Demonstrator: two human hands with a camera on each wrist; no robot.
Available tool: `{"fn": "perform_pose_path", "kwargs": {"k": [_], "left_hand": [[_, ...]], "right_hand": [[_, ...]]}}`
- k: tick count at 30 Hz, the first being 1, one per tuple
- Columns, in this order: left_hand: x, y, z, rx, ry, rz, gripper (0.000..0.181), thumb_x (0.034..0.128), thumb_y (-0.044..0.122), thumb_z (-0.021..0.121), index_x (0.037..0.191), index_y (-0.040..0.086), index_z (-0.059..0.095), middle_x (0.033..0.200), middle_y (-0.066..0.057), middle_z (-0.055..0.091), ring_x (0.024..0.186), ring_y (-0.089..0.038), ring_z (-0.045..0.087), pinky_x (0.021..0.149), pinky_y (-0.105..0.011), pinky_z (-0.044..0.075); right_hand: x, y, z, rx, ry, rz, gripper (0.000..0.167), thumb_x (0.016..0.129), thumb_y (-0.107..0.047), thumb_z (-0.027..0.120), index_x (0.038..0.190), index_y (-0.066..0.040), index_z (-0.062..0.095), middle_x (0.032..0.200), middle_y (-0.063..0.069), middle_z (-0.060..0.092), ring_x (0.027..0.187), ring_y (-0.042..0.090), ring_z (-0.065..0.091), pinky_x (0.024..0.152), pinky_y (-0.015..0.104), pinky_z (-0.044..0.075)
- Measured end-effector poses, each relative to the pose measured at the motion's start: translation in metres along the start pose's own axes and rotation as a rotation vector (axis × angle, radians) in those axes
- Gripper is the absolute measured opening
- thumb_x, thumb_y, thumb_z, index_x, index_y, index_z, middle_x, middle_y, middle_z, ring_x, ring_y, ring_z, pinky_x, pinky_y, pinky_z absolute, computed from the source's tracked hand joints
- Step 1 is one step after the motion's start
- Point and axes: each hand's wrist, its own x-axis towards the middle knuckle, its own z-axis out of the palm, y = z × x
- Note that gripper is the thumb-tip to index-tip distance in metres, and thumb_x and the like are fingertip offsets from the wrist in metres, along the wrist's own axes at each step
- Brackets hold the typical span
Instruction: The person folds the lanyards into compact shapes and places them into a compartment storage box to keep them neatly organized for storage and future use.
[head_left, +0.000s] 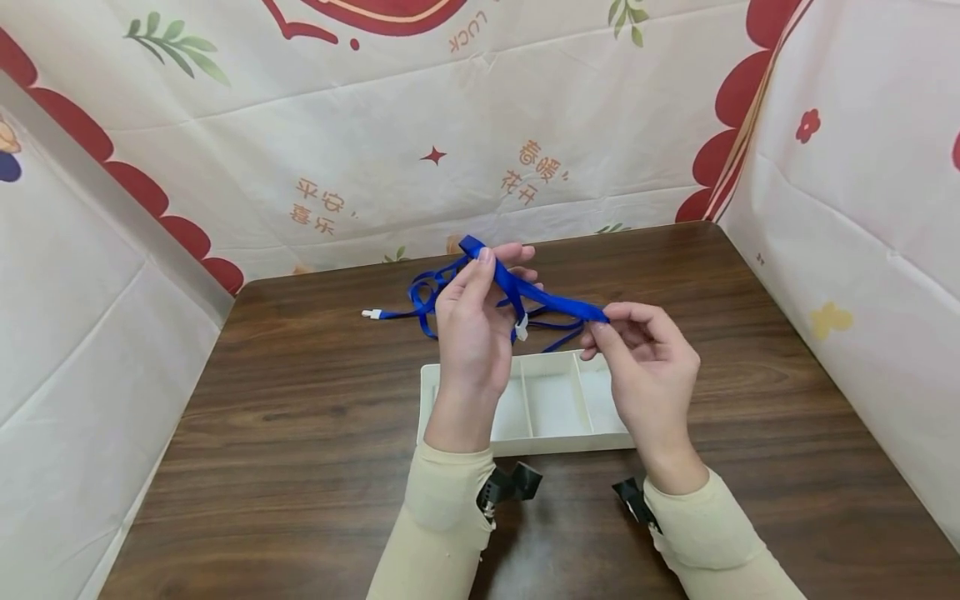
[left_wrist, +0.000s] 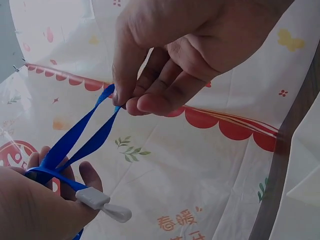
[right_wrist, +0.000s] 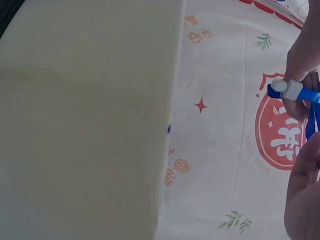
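A blue lanyard [head_left: 555,302] is stretched between both hands above the table. My left hand [head_left: 476,333] pinches it between thumb and fingers, with a strap looped around the held part. From that loop a white plastic clip [left_wrist: 95,198] sticks out in the left wrist view. My right hand [head_left: 656,362] pinches the folded end of the lanyard, whose two strands run side by side to the left hand. Behind the hands lie more loose blue straps [head_left: 423,287], one ending in a white clip [head_left: 371,314]. Whether these belong to the held lanyard is hidden.
Below the hands sits a cream tray [head_left: 562,446] with several compartments on the brown wooden table [head_left: 300,458]. Printed white cloth [head_left: 405,108] hangs behind the table and at both sides. A pale surface [right_wrist: 85,125] blocks much of the right wrist view.
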Motion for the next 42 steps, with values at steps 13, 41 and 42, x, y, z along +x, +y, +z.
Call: {"fn": "perform_pose_path", "kwargs": {"k": [13,41,42], "left_hand": [[0.004,0.005,-0.005,-0.023,0.031,0.008,0.038,0.1138,0.023,0.05,0.096,0.014,0.083,0.103,-0.002,0.081,0.091,-0.017,0.07,0.09,-0.035,0.062],[0.001,0.003,-0.005,-0.047,0.009,-0.032,0.037,0.1141,0.025,0.049,0.101,0.013,0.082,0.105,-0.003,0.08,0.095,-0.02,0.067,0.089,-0.035,0.061],[0.001,0.004,-0.005,-0.05,0.009,-0.038,0.037,0.1141,0.025,0.049,0.101,0.013,0.082,0.105,-0.002,0.08,0.094,-0.02,0.067,0.089,-0.035,0.061]], "right_hand": [[0.006,-0.005,-0.019,-0.335,-0.444,0.073,0.017,0.097,0.012,0.067,0.106,-0.002,0.074,0.105,0.003,0.074,0.081,0.012,0.073,0.078,0.021,0.062],[0.003,0.016,-0.01,-0.615,-0.485,-0.348,0.048,0.076,0.012,0.089,0.12,0.0,0.073,0.12,0.017,0.062,0.092,0.016,0.06,0.079,0.015,0.05],[0.004,0.017,-0.009,-0.638,-0.464,-0.373,0.044,0.077,0.012,0.087,0.118,0.001,0.074,0.118,0.018,0.062,0.092,0.018,0.061,0.081,0.012,0.05]]}}
